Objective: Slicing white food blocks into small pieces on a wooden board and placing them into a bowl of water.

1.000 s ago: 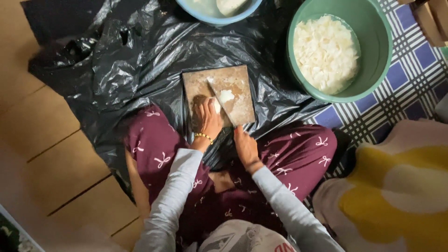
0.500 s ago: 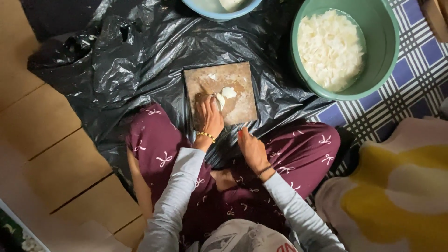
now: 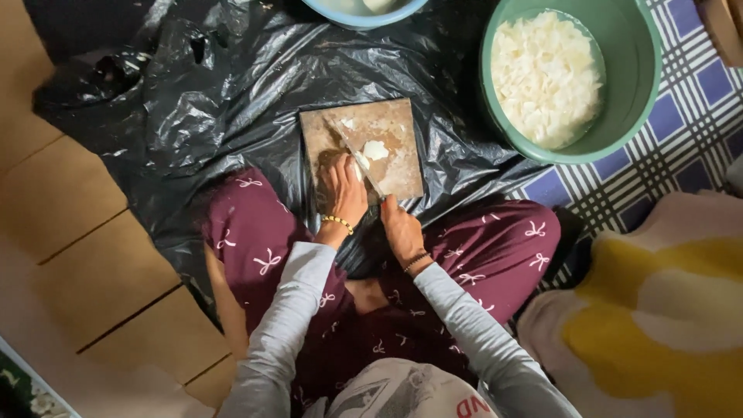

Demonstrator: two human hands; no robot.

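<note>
A small wooden cutting board (image 3: 398, 124) lies on a black plastic sheet (image 3: 232, 93) in front of my crossed legs. My left hand (image 3: 340, 193), with a gold bracelet at the wrist, presses down on a white piece of food (image 3: 361, 162) at the board's near edge. My right hand (image 3: 398, 228) grips the handle of a knife (image 3: 352, 147); its blade runs diagonally across the board beside the left fingers. Another white slice (image 3: 377, 149) lies just right of the blade.
A green basin (image 3: 642, 101) filled with white chopped pieces stands at the upper right, partly on a blue and white checked mat (image 3: 681, 131). A light blue bowl (image 3: 364, 15) shows at the top edge. A yellow and white cloth (image 3: 642, 325) lies lower right; wooden floor (image 3: 70, 232) lies left.
My right hand has drawn a little closer to the board with the knife. The left hand stays pressed on the white piece. The view has shifted slightly.
</note>
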